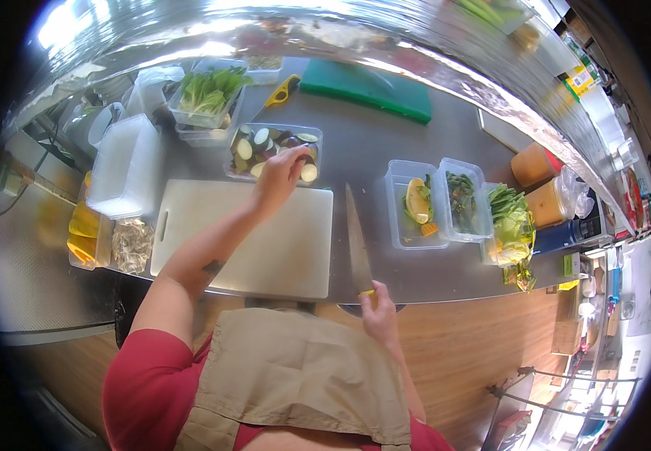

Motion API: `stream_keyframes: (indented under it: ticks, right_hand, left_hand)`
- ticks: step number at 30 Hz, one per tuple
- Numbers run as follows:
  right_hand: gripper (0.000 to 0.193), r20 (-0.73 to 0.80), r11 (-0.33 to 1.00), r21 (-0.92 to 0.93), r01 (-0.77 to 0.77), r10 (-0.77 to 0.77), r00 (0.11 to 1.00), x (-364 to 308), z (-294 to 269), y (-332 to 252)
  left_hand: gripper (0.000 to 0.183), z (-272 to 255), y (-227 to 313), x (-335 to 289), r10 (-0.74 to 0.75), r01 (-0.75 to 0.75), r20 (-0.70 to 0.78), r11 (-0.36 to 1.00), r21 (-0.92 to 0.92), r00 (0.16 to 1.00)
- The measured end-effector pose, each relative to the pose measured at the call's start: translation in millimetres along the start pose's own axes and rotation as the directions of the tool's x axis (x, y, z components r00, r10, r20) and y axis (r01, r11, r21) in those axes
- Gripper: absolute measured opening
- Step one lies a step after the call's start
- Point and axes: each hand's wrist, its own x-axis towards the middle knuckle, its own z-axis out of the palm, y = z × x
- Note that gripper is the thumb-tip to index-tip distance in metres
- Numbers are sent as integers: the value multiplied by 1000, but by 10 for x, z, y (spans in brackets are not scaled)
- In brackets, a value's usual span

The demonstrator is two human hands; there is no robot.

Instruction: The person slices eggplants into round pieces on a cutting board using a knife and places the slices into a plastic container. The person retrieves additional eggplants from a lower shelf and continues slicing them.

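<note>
My left hand (pixel 280 179) reaches over the near right part of a clear plastic container (pixel 229 169) of cut eggplant pieces (pixel 263 138). Its fingers are drawn together among the pieces; what they pinch, if anything, is too hidden to make out. Below that forearm lies a white cutting board (pixel 288 252) with a handle slot at its left end, and no food shows on it. My right hand (pixel 380 316) grips the yellow handle of a large kitchen knife (pixel 357 244) at the counter's front edge. The blade points away from me, flat beside the board's right side.
At the left stand stacked empty containers (pixel 126 165), shredded pale food (pixel 133 244) and a tub of yellow-orange contents (pixel 85 229). Leafy greens (pixel 211 92), yellow-handled scissors (pixel 282 92) and a green board (pixel 367 89) lie behind. Containers with vegetables (pixel 462 199) are right; a metal shelf (pixel 280 34) overhangs.
</note>
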Motion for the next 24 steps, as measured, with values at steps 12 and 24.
stream_keyframes:
  ticks: [12, 24]
  right_hand:
    - [31, -10, 1000, 16, 0, 0, 1000, 3, -115, 255]
    - [49, 17, 976, -187, 108, -106, 994, 384, -15, 278]
  left_hand:
    - [14, 376, -268, -34, -125, 96, 127, 973, 209, 984]
    - [38, 85, -216, -622, -882, 905, 366, 136, -403, 295]
